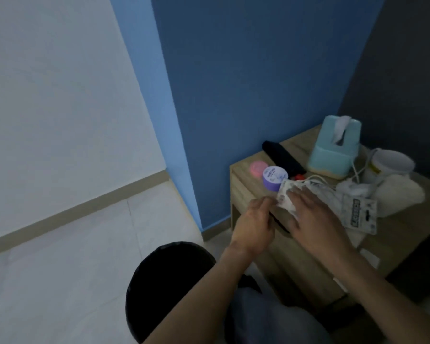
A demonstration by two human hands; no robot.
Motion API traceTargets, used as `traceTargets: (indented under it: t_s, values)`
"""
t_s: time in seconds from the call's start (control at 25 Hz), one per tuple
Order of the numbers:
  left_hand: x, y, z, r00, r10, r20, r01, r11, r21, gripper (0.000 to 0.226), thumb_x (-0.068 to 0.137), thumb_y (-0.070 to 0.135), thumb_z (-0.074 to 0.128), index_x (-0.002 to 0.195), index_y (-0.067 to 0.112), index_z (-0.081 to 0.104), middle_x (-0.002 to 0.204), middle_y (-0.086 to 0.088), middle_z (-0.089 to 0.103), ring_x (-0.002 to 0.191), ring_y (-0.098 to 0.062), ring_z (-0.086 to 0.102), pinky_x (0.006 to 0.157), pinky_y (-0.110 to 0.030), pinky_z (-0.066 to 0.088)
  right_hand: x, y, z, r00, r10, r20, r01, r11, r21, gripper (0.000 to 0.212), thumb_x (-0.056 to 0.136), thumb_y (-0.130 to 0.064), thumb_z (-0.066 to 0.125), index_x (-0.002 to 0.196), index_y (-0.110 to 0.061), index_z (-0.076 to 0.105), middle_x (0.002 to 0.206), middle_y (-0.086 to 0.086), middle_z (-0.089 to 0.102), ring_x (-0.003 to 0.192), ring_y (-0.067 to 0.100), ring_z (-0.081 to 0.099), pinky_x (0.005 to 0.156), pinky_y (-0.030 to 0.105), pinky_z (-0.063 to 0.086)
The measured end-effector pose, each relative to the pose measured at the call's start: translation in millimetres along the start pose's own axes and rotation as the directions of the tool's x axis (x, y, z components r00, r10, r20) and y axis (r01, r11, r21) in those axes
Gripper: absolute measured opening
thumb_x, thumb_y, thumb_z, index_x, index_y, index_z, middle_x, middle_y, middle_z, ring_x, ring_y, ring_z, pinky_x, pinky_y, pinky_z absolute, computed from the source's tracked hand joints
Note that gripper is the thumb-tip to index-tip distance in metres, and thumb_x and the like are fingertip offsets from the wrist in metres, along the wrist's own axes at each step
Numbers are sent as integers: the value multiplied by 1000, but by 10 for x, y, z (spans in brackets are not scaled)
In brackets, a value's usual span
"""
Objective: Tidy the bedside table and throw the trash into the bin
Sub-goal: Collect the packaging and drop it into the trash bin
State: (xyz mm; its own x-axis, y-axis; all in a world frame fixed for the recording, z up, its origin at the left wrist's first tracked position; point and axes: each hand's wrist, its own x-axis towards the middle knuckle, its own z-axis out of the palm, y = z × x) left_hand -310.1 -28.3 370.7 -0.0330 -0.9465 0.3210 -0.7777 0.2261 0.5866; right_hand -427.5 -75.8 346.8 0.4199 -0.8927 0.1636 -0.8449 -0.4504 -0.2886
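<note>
Black bin [164, 281] partly hidden, white wrapper [283, 199] blurred

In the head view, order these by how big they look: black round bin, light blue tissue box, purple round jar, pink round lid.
1. Black round bin, nearest the camera
2. Light blue tissue box
3. Purple round jar
4. Pink round lid, only slightly smaller

Dim, bluish indoor light – soft throughout, hands motion-blurred, wide-angle bending at edges, no glare.
</note>
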Motion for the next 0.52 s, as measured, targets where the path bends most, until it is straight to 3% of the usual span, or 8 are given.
traceTargets:
  t_s: [0.12,0.28,0.36,0.52]
  values:
    - [240,-26,372,964,-57,258,55,998,15,53,83,3,51,135,7,46,142,-12,46,134,-25,36,112,-36,33,30,526,-136,995,92,-36,-95,990,-100,57,84,-19,51,138,-4,39,147,14,38,139,28,29,112,39,24]
    - [540,200,662,924,-45,379,17,997,75,51,91,9,50,141,7,40,153,-14,33,143,-26,24,117,-30,16,-26,863,-142,980,194,46,-187,975,-123,56,89,-28,45,140,-9,36,149,12,34,140,26,26,111,38,27]
    - [613,246,823,865,-29,501,-45,990,135,45,95,14,45,137,0,45,150,-17,38,143,-29,25,118,-34,13,-56,1009,-155,962,255,97,-243,962,-124,52,88,-30,48,136,-13,40,143,10,43,133,24,36,106,34,34]
    - [669,157,1128,821,-84,565,-37,979,199,53,87,38,32,116,7,64,128,-13,56,123,-29,47,103,-43,41,-74,1128,-112,945,246,216,-240,969,-55,38,83,-25,51,119,-14,54,124,5,56,118,23,50,95,35,43]
